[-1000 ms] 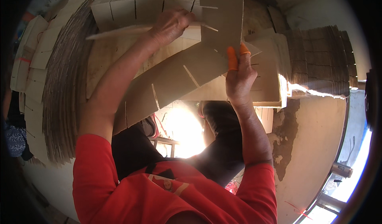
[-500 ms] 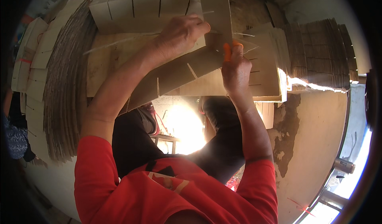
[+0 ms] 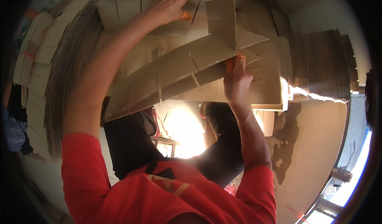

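My right hand (image 3: 238,80), with orange finger covers, grips slotted cardboard strips where they cross. One long strip (image 3: 167,71) slants down to the left, with a second strip's edge showing beneath it. Another strip (image 3: 221,17) stands up from the crossing. My left hand (image 3: 171,5) is stretched forward at a stack of slotted cardboard strips (image 3: 127,15). Its thumb, in an orange cover, is spread from the fingers against the stack's face. Whether it touches a single strip cannot be made out.
More cardboard pieces stand packed at the left (image 3: 65,73) and at the right (image 3: 318,61). Slotted sheets (image 3: 262,80) lie under the right hand. A metal cylinder (image 3: 341,174) sits at the far right. Bright light falls between my knees.
My left hand has left the crossing and moved forward and left to the stack. A further strip now slants across from the crossing. My right hand keeps its grip, slightly lower.
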{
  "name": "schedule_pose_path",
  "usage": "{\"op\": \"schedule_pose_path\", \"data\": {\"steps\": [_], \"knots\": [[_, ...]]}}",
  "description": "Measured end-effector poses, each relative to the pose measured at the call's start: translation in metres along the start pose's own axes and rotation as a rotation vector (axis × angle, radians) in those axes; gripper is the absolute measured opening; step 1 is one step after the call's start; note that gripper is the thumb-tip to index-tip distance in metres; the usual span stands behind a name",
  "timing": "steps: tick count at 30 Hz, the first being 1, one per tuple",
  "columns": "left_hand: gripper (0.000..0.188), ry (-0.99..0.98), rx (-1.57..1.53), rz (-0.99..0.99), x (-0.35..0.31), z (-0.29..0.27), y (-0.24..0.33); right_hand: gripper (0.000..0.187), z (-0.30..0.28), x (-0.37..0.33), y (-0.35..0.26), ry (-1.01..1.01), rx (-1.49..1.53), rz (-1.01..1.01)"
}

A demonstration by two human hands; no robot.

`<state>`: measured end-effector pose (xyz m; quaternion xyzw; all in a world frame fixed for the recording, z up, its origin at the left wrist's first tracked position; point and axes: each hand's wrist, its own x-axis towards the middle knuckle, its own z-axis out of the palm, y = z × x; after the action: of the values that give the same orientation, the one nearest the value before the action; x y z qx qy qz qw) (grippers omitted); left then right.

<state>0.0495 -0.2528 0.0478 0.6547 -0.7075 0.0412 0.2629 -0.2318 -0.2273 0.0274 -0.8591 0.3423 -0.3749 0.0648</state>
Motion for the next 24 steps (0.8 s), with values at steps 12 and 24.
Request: {"op": "schedule_pose_path", "data": {"steps": [12,24], "knots": [[0.034,0.096,0.387,0.077,0.006,0.069,-0.049,0.031,0.0,0.004,-0.001,0.0,0.098,0.035],[0.026,0.045,0.315,0.065,0.015,0.059,-0.049,0.031,-0.006,0.002,-0.004,0.036,0.12,0.03]]}}
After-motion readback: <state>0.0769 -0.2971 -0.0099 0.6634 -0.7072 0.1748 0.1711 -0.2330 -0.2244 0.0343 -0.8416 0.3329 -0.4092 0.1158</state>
